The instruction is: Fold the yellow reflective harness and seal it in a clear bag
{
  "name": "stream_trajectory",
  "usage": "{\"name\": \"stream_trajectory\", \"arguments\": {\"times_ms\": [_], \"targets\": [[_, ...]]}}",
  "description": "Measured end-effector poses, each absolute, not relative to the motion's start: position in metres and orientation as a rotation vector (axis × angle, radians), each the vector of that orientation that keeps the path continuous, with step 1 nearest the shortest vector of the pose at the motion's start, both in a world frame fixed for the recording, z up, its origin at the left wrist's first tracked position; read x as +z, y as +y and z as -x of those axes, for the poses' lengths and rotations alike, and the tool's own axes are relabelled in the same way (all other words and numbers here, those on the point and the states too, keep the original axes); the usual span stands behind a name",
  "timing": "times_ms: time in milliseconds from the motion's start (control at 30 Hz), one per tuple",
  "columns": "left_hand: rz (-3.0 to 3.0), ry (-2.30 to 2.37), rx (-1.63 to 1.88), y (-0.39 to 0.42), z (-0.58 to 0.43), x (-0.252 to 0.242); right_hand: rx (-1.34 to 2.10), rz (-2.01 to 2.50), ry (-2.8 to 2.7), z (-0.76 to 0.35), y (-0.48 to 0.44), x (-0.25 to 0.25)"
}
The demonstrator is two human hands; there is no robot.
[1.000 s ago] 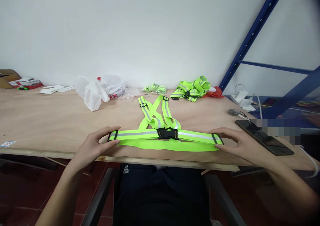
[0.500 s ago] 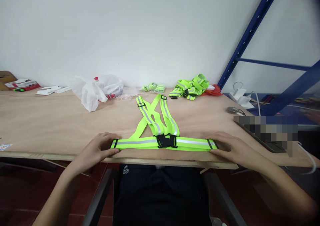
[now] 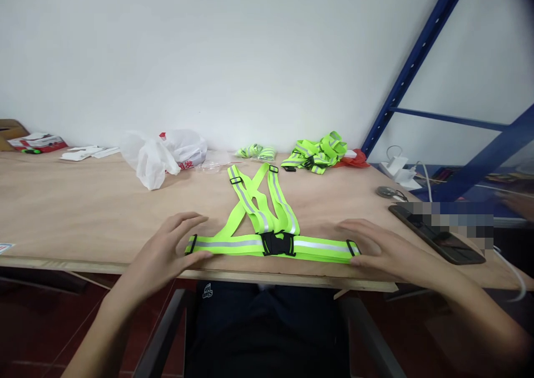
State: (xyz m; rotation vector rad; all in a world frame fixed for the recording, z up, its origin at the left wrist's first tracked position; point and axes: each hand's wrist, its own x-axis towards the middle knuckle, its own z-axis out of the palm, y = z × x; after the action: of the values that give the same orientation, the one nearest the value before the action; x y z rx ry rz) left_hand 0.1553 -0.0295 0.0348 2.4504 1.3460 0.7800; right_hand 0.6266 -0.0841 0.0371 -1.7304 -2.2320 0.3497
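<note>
A neon-yellow reflective harness (image 3: 233, 246) with grey stripes lies on the wooden table, its belt running side to side near the front edge. At its middle sits a fastened black buckle (image 3: 278, 243). Two shoulder straps reach away from me, crossing at the back. Around the belt's left end, my left hand (image 3: 173, 244) is spread, thumb and fingers apart, not gripping it. My right hand (image 3: 375, 244) curves about the other end beside a black slider (image 3: 353, 248), fingers parted, thumb close to the strap's lower edge.
Behind the harness lie packed yellow straps (image 3: 256, 152) and a bundled reflective harness (image 3: 319, 152). White plastic bags (image 3: 154, 161) stand left of them. To the right are a phone (image 3: 438, 236), a coiled grey cable (image 3: 387, 192) and white chargers (image 3: 400, 172). A blue metal frame (image 3: 411, 72) rises behind.
Both hands have loosened from the belt ends and their fingers have spread. The left hand has moved slightly inward over its end. The harness keeps its place on the table.
</note>
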Motion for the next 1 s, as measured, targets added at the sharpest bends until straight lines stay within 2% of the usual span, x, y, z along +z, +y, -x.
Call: {"name": "stream_trajectory", "arguments": {"times_ms": [67,133,333,667,867,1000], "targets": [[-2.55,1.135,0.798,-0.046,-0.185,0.035,0.271,1.704,-2.225,-0.621,-0.075,0.048],[-2.667,0.975,0.62,-0.057,-0.217,0.026,0.19,1.656,-2.228,-0.615,-0.06,0.056],[-2.865,1.034,0.347,-0.05,-0.263,-0.014,0.052,1.577,-2.407,-0.604,0.018,0.063],[-2.988,0.783,0.377,-0.049,-0.266,-0.015,-0.054,1.744,-2.559,-0.554,0.179,0.046],[-2.988,0.727,0.349,-0.058,-0.265,-0.013,-0.012,1.698,-2.628,-0.528,0.217,0.023],[-2.971,0.749,0.311,-0.063,-0.267,-0.009,-0.073,1.75,-2.65,-0.525,0.222,0.03]]}}
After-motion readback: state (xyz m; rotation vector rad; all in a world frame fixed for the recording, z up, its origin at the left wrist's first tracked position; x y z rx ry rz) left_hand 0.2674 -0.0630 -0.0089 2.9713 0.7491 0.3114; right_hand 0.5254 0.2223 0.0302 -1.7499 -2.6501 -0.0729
